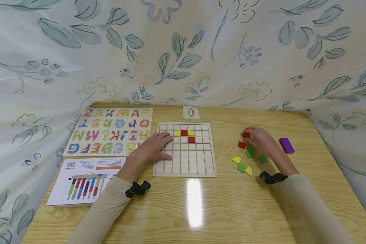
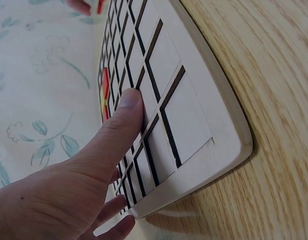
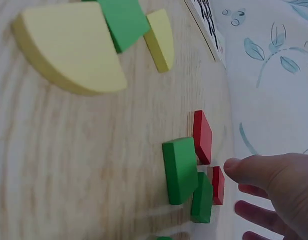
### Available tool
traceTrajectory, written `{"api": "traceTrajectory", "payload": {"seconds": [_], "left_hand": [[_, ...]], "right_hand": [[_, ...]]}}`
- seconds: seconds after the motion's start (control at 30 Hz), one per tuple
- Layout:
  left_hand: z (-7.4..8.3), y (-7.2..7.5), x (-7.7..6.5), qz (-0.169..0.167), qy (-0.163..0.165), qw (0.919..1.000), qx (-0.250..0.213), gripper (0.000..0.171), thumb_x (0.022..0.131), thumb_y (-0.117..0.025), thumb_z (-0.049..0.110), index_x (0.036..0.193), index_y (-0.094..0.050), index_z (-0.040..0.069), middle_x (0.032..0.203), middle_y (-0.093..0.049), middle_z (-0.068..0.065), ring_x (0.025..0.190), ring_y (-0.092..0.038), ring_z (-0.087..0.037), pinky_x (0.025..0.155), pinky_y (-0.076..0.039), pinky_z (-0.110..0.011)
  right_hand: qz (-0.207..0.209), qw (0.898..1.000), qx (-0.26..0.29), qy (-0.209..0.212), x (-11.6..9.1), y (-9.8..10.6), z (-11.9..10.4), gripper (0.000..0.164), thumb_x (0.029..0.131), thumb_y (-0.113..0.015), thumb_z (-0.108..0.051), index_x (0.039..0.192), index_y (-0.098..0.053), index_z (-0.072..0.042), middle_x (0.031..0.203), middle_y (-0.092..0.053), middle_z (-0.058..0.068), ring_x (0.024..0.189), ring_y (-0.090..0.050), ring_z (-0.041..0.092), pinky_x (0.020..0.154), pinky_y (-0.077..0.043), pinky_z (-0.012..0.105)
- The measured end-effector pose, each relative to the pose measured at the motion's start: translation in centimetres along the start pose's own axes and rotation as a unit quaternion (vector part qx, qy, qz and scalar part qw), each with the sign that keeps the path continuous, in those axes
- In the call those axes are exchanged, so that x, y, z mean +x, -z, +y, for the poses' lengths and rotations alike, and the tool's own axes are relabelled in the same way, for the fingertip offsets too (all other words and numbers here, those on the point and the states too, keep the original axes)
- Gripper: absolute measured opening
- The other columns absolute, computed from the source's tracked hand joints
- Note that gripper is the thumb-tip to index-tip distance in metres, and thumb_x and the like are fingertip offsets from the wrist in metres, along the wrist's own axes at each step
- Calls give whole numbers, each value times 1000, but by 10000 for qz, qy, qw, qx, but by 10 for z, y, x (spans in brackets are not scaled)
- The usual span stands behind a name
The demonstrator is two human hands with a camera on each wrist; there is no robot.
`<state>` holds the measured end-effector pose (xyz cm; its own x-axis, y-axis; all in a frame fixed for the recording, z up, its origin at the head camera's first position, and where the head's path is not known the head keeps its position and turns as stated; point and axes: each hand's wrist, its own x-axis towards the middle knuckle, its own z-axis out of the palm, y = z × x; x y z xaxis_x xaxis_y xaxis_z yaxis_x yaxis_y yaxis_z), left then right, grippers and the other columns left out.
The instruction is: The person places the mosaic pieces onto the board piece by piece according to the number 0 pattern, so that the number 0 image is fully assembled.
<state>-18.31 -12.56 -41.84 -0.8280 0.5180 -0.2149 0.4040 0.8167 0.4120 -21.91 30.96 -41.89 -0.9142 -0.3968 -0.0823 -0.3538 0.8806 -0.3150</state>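
Observation:
My left hand (image 1: pixel 155 146) rests on the left side of the wooden grid board (image 1: pixel 184 173). In the left wrist view its thumb (image 2: pixel 126 107) lies over the squares, the other fingers at the board's edge. On the grid sit a red square tile (image 1: pixel 184 133) between two yellow quarter-round tiles (image 1: pixel 177 133) and another red square tile (image 1: pixel 191 139) below. My right hand (image 1: pixel 259 139) is over the loose tiles at the right, its fingertips right at a red square tile (image 1: pixel 246 135). In the right wrist view the thumb and fingers stand apart beside that tile (image 3: pixel 218 185).
Near the right hand lie another red tile (image 1: pixel 241 145), several green tiles (image 1: pixel 241 167) and yellow quarter-rounds (image 1: pixel 236 160). A purple block (image 1: pixel 286 145) sits farther right. Behind the board is a pattern card (image 1: pixel 191 112). At left are an alphabet board (image 1: pixel 102 118) and a printed booklet (image 1: pixel 61 188).

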Motion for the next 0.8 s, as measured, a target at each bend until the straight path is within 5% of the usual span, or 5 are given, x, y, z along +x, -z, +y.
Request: {"api": "traceTrajectory", "payload": {"seconds": [0.47, 0.8], "left_hand": [[1, 1, -1, -44, 31, 10000, -15, 78, 82, -73, 47, 146, -43, 14, 155, -36, -9, 143, -32, -33, 116, -33, -50], [1, 0, 0, -32, 16, 10000, -11, 77, 82, -73, 47, 145, -44, 14, 155, -36, -9, 142, -33, -33, 116, -34, -49]], "right_hand": [[-30, 9984, 534, -184, 6, 0, 7, 42, 91, -64, -5, 130, -55, 7, 124, -56, 30, 106, -62, 44, 90, -51, 57], [-319, 9989, 273, -205, 8, 4, 6, 44, 92, -65, -10, 132, -55, 5, 125, -57, 29, 108, -60, 42, 90, -52, 56]]}}
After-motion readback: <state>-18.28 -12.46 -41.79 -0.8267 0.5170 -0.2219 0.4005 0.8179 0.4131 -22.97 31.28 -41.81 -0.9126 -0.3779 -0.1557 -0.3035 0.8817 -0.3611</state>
